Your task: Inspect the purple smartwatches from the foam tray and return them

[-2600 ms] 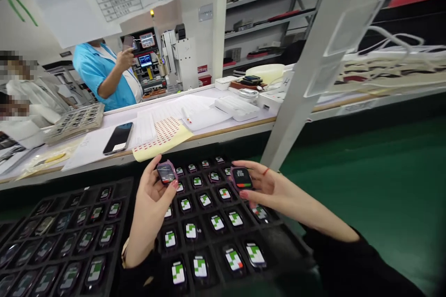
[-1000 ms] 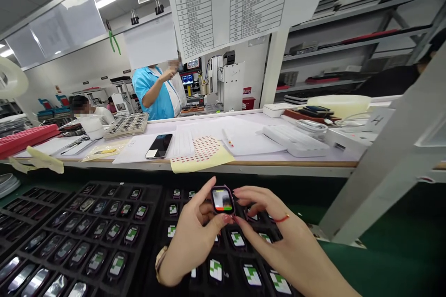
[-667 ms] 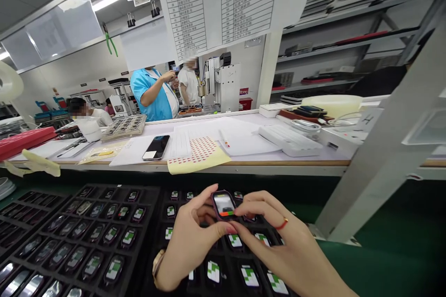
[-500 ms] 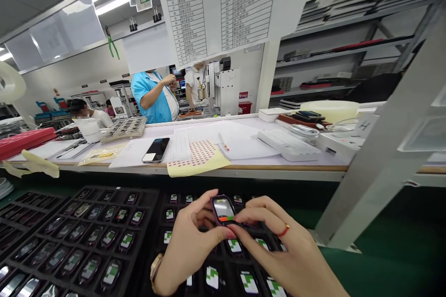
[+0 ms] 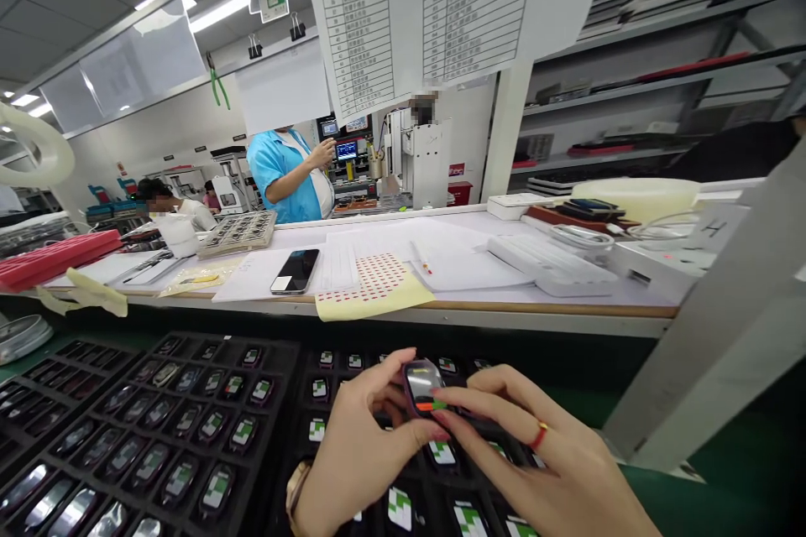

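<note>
A smartwatch case with a dark purple frame (image 5: pixel 421 377) is held tilted above the trays, its glossy screen facing me. My left hand (image 5: pixel 371 428) is closed around its left side and lower edge, fingers behind and thumb in front. At the screen's lower right corner, the thumb and index finger of my right hand (image 5: pixel 535 453) pinch together, beside an orange and green strip on the screen. Whether a film edge lies between those fingertips is too small to tell. Below both hands, a black tray (image 5: pixel 371 457) carries several watches with green-and-white screens.
Another black tray (image 5: pixel 281 357) of watches lies to the left. On the shelf ahead are a phone (image 5: pixel 295 271), a yellow sheet of red stickers (image 5: pixel 384 285) and a white power strip (image 5: pixel 547 264). A metal post (image 5: pixel 686 310) stands at right. Co-workers are beyond the shelf.
The view has swung slightly left, so the scene sits farther right. My right index finger reaches a little farther over the watch screen. A co-worker behind the machine has shifted right.
</note>
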`<state>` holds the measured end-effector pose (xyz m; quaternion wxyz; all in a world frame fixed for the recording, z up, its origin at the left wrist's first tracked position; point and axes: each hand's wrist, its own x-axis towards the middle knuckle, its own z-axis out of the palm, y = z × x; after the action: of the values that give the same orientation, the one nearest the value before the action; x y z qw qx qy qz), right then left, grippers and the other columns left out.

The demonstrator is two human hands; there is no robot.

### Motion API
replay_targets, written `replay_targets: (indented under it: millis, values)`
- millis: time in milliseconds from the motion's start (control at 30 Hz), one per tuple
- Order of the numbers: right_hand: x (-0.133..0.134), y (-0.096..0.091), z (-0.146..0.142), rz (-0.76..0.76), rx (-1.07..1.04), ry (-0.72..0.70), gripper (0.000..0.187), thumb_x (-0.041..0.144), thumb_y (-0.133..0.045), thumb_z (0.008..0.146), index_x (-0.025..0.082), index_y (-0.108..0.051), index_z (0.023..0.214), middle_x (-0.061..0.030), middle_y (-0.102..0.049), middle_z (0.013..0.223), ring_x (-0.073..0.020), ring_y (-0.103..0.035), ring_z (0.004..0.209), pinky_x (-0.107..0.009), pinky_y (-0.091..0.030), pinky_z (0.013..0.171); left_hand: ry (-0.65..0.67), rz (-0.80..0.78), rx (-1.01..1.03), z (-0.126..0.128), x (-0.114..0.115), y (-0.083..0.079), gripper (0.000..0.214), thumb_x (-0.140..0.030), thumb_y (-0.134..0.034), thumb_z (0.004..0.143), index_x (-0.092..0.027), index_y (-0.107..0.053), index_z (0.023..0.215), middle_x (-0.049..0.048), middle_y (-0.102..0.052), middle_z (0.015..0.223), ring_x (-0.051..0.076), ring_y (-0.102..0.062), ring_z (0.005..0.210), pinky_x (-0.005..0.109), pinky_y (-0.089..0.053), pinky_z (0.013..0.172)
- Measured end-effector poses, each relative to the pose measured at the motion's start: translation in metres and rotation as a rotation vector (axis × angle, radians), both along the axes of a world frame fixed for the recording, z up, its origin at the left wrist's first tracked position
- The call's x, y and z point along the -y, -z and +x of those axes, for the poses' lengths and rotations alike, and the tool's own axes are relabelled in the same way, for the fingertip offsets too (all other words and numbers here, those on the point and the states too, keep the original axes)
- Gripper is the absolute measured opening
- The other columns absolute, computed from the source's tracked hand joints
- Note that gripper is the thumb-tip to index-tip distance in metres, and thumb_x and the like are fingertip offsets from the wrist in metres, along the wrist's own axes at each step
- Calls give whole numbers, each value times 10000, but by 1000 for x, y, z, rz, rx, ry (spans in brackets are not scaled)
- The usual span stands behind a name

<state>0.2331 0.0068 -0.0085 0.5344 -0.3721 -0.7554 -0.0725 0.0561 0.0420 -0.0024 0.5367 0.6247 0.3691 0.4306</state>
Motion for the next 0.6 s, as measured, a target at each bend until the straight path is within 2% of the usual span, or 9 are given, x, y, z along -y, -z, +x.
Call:
replay_targets:
  millis: [233, 333, 467, 600]
  values:
    - [-2, 5, 2, -50, -85, 7, 159, 177, -575, 999, 276, -680, 1064, 3, -674, 842, -137, -662, 684, -204, -538, 629, 20, 58, -113, 1, 2, 1, 648, -131, -787, 689, -332, -674, 1295, -12, -696, 940, 119, -575, 741, 229, -493, 723]
    - [5, 5, 2, -159, -245, 103, 89, 259, -565, 1028, 274, -652, 1021, 15, -713, 800, -142, -673, 614, -206, -546, 587, 21, 69, -127, -1, 1, 3, 639, -115, -753, 711, -345, -668, 1301, -8, -693, 953, 139, -600, 803, 242, -501, 767]
    - [14, 2, -1, -223, -533, 257, 199, 425, -575, 1034, 261, -684, 1005, -7, -704, 755, -149, -645, 570, -223, -544, 552, -26, 64, -78, -9, -4, 6, 652, -166, -692, 783, -343, -581, 1401, 27, -679, 1060, 168, -612, 902, 285, -509, 840]
    - [16, 1, 0, -172, -531, 388, 281, 512, -625, 996, 271, -759, 1051, -3, -729, 781, -161, -650, 570, -252, -545, 541, -95, 63, 35, -18, -8, 6, 632, -242, -654, 858, -320, -494, 1465, 51, -650, 1134, 150, -595, 880, 268, -514, 783]
